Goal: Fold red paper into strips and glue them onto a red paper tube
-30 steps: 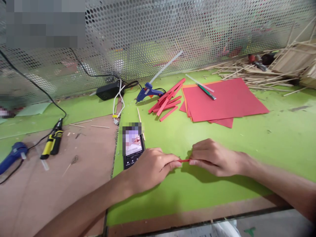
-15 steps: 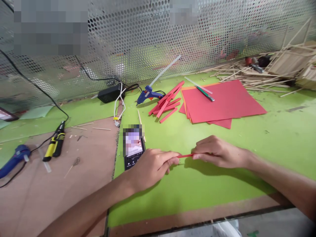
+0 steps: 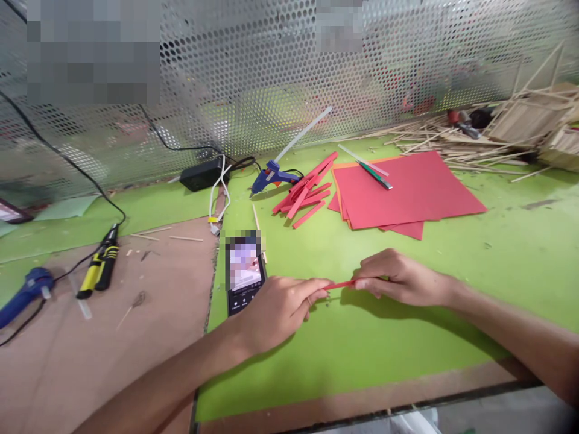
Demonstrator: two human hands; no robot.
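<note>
Head view, the only one, looks down on a green surface [image 3: 407,337] where both hands meet over a thin red paper strip [image 3: 342,284]. The left hand [image 3: 280,307] has its fingers curled in, thumb and forefinger pinched shut on the strip's left end; the right hand [image 3: 400,277] is likewise closed, fingertips clamped on the right end. Held at both ends like this, the strip lies taut and nearly level just above the surface, only its short middle showing between the two hands; the rest is hidden under the fingers. Both wrists look to rest low, which would steady such a fine pinch.

A phone [image 3: 244,274] lies flat just beside the left hand, screen up and turned toward the person, placed where it can be glanced at without letting go. Farther back, a loose pile of cut red strips [image 3: 305,190] sits next to a stack of red paper sheets [image 3: 407,190], with a slim green-handled tool [image 3: 376,175] lying across the sheets. A blue glue gun [image 3: 274,176] rests behind the strips with its stick pointing up and back. A charger block [image 3: 202,176] sits against the perforated metal screen [image 3: 271,72]. Off to the left, on a brown board [image 3: 136,337], lie a yellow-and-black tool [image 3: 98,271] and a second blue glue gun [image 3: 25,289]. Wooden sticks [image 3: 474,147] heap in the far right corner.
</note>
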